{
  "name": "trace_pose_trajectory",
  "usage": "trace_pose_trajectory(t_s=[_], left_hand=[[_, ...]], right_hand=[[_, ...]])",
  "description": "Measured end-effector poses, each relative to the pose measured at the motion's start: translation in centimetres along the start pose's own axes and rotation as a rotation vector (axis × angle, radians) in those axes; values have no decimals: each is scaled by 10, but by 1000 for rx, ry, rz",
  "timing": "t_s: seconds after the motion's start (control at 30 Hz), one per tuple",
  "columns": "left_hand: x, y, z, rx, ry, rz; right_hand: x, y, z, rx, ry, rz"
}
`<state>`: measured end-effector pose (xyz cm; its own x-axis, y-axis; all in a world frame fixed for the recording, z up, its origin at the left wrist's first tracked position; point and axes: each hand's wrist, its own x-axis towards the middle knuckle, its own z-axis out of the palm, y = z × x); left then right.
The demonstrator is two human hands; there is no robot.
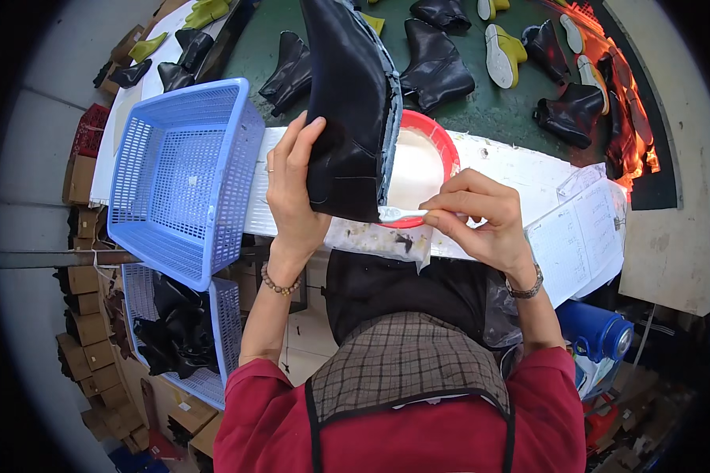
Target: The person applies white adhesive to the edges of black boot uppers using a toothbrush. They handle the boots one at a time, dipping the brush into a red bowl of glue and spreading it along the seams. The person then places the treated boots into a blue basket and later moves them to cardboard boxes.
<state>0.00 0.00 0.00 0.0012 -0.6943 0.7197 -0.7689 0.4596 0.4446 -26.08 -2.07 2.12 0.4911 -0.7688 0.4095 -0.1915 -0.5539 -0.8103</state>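
Green workshop tabletop (481,118) scattered with black boots and yellow lasts. Black boot upper (347,102) held upright above the near edge, left hand (292,197) with fingers clamped on its side. Right hand (481,217) beside it, fingers pinched together on a white brush (398,213) touching the boot's lower edge. Red glue bowl (438,142) just behind; empty blue basket (181,173) at the left edge.

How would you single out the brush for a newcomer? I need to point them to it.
Start at the red bowl of white paste on the white bench. At its near rim, the right hand pinches a small white brush, bristles touching the black boot held by the left hand. It is the only slim white tool.
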Motion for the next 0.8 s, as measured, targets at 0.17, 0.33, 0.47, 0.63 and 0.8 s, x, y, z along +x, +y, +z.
trace_pose_trajectory(t_s=[0.17,0.33,0.47,0.63,0.8], left_hand=[[-5,-8,-17,-32,-47,-84],[-38,-35,-69,-644,-155,-829],[-44,-40,-95,-1033,-210,-1168],[-50,-35,-95,-1222,-284,-1295],[-71,-59,-89,-1576,-337,-1082]], right_hand=[[10,26,-1,-7,-28,244],[21,77,4,-910,-117,-11],[24,74,-3,-894,-123,-35],[39,47,-24,-188,88,-24],[52,38,-16,-221,113,-206]])
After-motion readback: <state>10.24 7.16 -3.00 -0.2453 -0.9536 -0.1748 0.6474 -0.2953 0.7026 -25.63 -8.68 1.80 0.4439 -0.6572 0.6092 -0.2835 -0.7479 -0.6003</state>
